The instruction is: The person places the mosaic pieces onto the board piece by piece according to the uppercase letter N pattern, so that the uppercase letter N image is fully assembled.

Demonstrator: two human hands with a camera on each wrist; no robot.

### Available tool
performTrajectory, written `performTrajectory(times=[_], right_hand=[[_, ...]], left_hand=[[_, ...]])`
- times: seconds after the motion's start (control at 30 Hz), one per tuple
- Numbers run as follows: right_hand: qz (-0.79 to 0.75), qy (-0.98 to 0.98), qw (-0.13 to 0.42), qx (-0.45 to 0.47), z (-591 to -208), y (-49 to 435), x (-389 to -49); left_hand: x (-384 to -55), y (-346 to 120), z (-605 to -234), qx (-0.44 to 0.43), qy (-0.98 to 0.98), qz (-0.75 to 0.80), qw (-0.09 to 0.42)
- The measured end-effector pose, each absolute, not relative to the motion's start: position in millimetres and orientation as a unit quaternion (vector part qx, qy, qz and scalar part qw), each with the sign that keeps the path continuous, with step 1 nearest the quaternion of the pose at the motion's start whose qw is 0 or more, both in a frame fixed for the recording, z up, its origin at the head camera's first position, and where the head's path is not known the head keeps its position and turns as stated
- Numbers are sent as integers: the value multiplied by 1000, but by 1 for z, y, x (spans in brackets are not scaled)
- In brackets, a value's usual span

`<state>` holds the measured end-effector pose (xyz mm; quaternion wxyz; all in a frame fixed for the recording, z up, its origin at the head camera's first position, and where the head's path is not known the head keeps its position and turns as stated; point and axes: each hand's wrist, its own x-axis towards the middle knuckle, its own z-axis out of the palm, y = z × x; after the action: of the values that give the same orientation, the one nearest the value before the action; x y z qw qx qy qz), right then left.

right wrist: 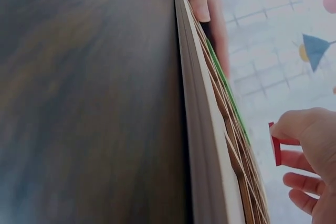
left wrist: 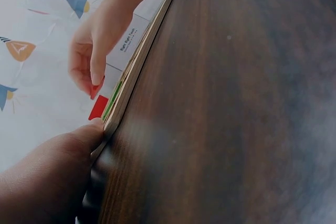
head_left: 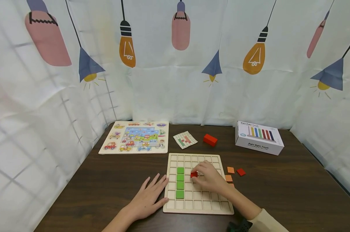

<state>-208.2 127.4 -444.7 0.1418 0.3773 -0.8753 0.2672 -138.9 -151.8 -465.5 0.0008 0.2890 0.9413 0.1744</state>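
A pale wooden grid board (head_left: 198, 207) lies on the dark table, with a column of several green square tiles (head_left: 180, 185) in its left part. My right hand (head_left: 211, 180) pinches a red square tile (head_left: 194, 174) between thumb and fingers, over the board to the right of the green column. The right wrist view shows this red tile (right wrist: 275, 144) edge-on, held above the board's surface. Spread fingers mark my left hand (head_left: 148, 198), palm down at the board's left edge. In the left wrist view, its thumb (left wrist: 86, 135) touches the board's rim.
Several orange tiles (head_left: 230, 170) and another red tile (head_left: 241, 172) lie right of the board. Behind it are a pattern card (head_left: 185, 140) and a red block (head_left: 210, 140). A picture puzzle (head_left: 134, 138) sits back left, a white box (head_left: 259, 138) back right, before a curtain.
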Motion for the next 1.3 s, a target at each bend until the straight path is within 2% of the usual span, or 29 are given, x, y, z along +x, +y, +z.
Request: performTrajectory(times=[0.33, 0.6, 0.97, 1.3], right_hand=[[245, -880, 128, 385, -452, 115, -207], [234, -871, 149, 406, -459, 112, -210], [235, -868, 151, 411, -461, 111, -210], [233, -874, 134, 406, -459, 111, -209]], left_hand=[[-139, -151, -466, 288, 942, 171, -2], [-139, -151, -466, 289, 942, 173, -1], [-139, -152, -465, 287, 942, 174, 1], [-139, -152, -466, 287, 942, 174, 1]])
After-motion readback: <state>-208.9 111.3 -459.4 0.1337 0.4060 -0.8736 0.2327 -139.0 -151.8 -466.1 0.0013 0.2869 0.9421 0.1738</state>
